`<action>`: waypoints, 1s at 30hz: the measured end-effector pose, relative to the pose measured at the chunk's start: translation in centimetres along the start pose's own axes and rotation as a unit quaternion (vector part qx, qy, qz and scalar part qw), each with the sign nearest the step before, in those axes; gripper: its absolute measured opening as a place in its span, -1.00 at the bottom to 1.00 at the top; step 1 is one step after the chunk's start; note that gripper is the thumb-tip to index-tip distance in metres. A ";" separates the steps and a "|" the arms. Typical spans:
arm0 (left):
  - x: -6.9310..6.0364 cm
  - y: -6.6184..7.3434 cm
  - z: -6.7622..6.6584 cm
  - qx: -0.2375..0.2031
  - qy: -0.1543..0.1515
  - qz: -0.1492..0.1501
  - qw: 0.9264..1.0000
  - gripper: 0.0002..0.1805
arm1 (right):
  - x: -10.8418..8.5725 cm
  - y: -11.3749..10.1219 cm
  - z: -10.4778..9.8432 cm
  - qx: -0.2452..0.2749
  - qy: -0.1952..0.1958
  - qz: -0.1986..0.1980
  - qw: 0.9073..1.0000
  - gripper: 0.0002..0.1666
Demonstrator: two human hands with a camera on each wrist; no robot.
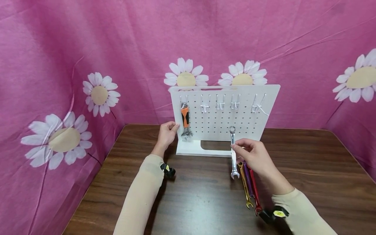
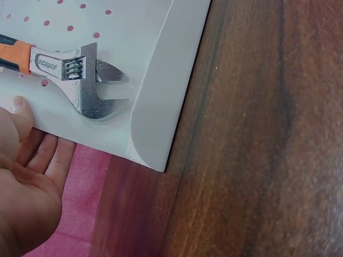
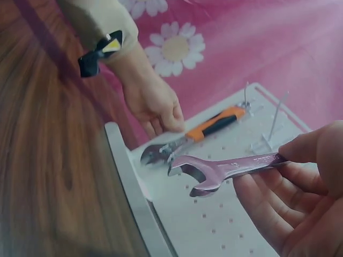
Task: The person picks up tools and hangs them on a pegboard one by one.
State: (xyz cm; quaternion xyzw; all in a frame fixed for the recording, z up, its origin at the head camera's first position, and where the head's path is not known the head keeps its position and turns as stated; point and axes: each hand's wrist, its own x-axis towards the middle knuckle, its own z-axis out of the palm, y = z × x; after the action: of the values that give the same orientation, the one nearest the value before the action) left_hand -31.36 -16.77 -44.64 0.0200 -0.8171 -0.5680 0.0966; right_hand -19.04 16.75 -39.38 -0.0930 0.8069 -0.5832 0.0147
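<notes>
Head view: right hand (image 1: 253,155) pinches silver wrench (image 1: 233,158), thumb and fingers clamped on shank, ring end up, before pegboard (image 1: 202,131). Left hand (image 1: 167,133) grips pegboard's left edge, thumb in front, fingers behind. Adjustable wrench (image 1: 185,118) hangs near that edge. Gold wrench (image 1: 245,187), purple wrench (image 1: 248,181), red wrench (image 1: 254,187) on table (image 1: 194,202).

The right hand (image 3: 308,201) partly hides the silver wrench (image 3: 230,168).

Looks like makeshift tool stn.: wood tbl (image 1: 199,199), pegboard (image 1: 217,129), pink daisy-cloth backdrop (image 1: 147,39).
</notes>
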 end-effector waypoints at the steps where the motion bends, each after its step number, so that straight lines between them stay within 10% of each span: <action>1: 0.0 0.0 0.0 0.001 -0.001 -0.001 1.000 -0.76 | 0.2 -0.3 0.2 0.007 -0.001 -0.004 1.000 -0.69; 30: 0.0 0.0 0.0 0.001 -0.002 -0.002 1.000 -0.76 | 3.7 -4.2 5.2 0.082 -0.006 -0.038 0.996 -0.69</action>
State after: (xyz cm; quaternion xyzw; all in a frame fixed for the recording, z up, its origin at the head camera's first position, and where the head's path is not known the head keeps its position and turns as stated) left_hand -31.40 -16.76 -44.64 0.0205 -0.8179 -0.5673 0.0940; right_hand -21.46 9.92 -36.76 -0.1257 0.7521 -0.6470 0.0043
